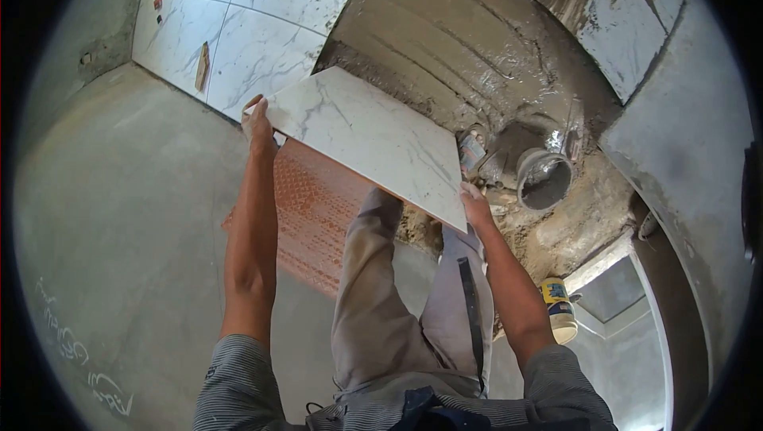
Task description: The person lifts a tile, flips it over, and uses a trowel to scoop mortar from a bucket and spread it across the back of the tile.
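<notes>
A white marble-patterned tile (369,141) spans the space between my two hands, tilted above the floor. My left hand (257,123) grips its left end, fingers at the edge. Its right corner is held by my right hand (474,202), partly hidden by the tile. Beyond the tile lies a bed of wet grey mortar (445,26) with grooves across it. Below the tile, a reddish-orange textured panel (314,216) shows beside my legs.
Laid white tiles (270,42) are at the upper left, with a wood piece (203,67) on them. More smeared tiles (620,34) lie upper right. A mortar-coated bucket (544,180) stands right of the tile, and a yellow-labelled bucket (559,310) is lower right.
</notes>
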A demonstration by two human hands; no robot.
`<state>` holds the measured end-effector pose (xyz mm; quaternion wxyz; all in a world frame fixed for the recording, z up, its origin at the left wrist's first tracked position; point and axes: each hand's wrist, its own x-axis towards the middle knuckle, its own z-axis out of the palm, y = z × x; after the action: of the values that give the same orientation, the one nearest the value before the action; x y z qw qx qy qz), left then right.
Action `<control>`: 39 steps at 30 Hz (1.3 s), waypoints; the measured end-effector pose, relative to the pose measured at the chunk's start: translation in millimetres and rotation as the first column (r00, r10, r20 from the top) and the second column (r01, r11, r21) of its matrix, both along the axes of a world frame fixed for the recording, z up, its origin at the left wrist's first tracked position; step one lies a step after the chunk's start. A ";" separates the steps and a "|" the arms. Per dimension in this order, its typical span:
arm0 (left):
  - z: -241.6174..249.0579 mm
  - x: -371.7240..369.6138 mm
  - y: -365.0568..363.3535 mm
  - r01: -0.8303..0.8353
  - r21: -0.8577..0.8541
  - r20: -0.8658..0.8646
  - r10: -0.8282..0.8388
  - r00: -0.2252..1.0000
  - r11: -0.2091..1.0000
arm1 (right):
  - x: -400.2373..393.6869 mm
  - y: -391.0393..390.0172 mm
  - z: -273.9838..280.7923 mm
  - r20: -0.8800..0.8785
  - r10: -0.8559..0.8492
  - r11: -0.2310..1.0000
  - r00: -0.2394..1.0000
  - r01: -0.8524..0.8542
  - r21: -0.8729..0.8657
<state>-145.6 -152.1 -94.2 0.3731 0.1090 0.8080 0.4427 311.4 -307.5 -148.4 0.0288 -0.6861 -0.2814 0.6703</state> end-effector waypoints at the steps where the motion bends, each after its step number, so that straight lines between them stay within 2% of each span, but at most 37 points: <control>1: -4.8 -3.5 1.5 0.014 0.022 -0.011 -0.014 1.000 1.000 | -1.5 1.2 -1.0 0.029 -0.011 1.000 1.000 0.012 -0.010; 6: 12.8 10.4 5.0 -0.027 -0.026 -0.020 0.027 0.999 0.999 | 2.4 -8.1 -12.5 0.012 -0.069 0.995 0.998 0.070 -0.076; 8: 12.5 13.5 7.4 -0.026 0.021 -0.039 0.027 0.999 0.999 | 1.5 -5.3 -12.2 0.017 -0.054 0.997 0.998 0.055 -0.061; 10: 15.2 18.7 7.6 -0.054 0.041 0.009 0.054 0.999 0.998 | 2.5 -3.8 -11.9 -0.011 -0.101 0.989 0.995 0.100 -0.106; 12: 11.9 19.4 4.6 -0.074 0.018 0.039 0.073 0.997 0.997 | 2.6 -5.8 -15.3 0.000 -0.088 0.993 0.996 0.087 -0.073; 14: 1.6 17.6 -2.4 0.001 0.109 0.055 -0.007 0.998 0.994 | 5.3 -8.9 -22.2 -0.036 -0.146 0.985 0.989 0.142 -0.095; 18: 22.5 40.9 -1.4 -0.026 0.197 0.154 -0.004 0.988 0.980 | 8.2 2.3 -11.2 -0.032 -0.066 0.993 0.997 0.063 -0.099; 20: 19.9 35.9 -2.0 -0.010 0.224 0.141 -0.023 0.990 0.975 | 13.7 0.0 -22.9 -0.031 -0.049 0.990 0.998 0.045 -0.133; 22: 24.1 34.1 -1.6 0.048 0.197 0.115 -0.072 0.991 0.979 | 6.9 16.8 -5.4 -0.011 -0.007 0.989 1.000 0.005 -0.148; 24: 23.6 28.7 -6.4 0.036 0.204 0.100 -0.057 0.993 0.978 | 3.0 25.7 6.8 0.045 0.249 0.966 0.967 -0.251 0.053; 25: 24.0 26.3 -8.0 0.078 0.213 0.082 -0.097 0.992 0.974 | 5.3 24.7 1.8 0.062 0.325 0.940 0.944 -0.329 0.091; 26: 25.0 23.5 -9.6 0.119 0.225 0.064 -0.137 0.988 0.967 | 5.3 22.2 -2.1 0.067 0.343 0.932 0.937 -0.348 0.103; 28: 24.7 22.3 -13.9 0.079 0.251 0.092 -0.105 0.990 0.965 | -5.3 32.9 8.4 0.032 0.320 0.945 0.947 -0.317 -0.078; 29: 26.1 23.4 -15.2 0.100 0.253 0.068 -0.121 0.990 0.962 | -11.7 45.7 29.0 0.119 0.516 0.851 0.848 -0.524 0.043; 30: 28.4 25.1 -14.7 0.120 0.253 0.044 -0.135 0.990 0.960 | -21.1 52.5 36.3 0.129 0.538 0.836 0.833 -0.547 0.047; 32: 26.9 34.2 -15.5 0.080 0.266 0.046 -0.096 0.994 0.961 | -27.8 57.4 48.9 0.060 0.369 0.919 0.928 -0.354 -0.174; 33: 22.7 43.8 -17.4 0.033 0.272 0.048 -0.048 0.998 0.962 | -15.4 41.1 29.6 0.081 0.281 0.947 0.956 -0.262 -0.185; 34: 18.5 54.2 -21.4 -0.013 0.276 0.051 -0.001 0.999 0.961 | -15.1 41.0 32.9 0.088 0.306 0.941 0.948 -0.287 -0.179; 36: 12.1 82.8 -41.2 0.101 0.140 -0.045 -0.095 0.994 0.985 | -23.1 44.8 39.2 0.055 0.288 0.933 0.956 -0.267 -0.241; 38: 25.7 123.3 -59.3 0.088 -0.013 0.154 -0.085 0.984 0.996 | -30.5 47.2 46.2 0.077 0.372 0.908 0.925 -0.345 -0.236; 39: 37.7 134.9 -64.5 0.136 -0.122 0.234 -0.105 0.967 0.983 | -33.9 45.0 45.8 0.105 0.344 0.907 0.933 -0.302 -0.294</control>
<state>-10.7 -216.6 -56.5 0.4957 0.0808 0.7805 0.3723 277.5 -262.6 -102.5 -0.1993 -0.6770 -0.2976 0.6429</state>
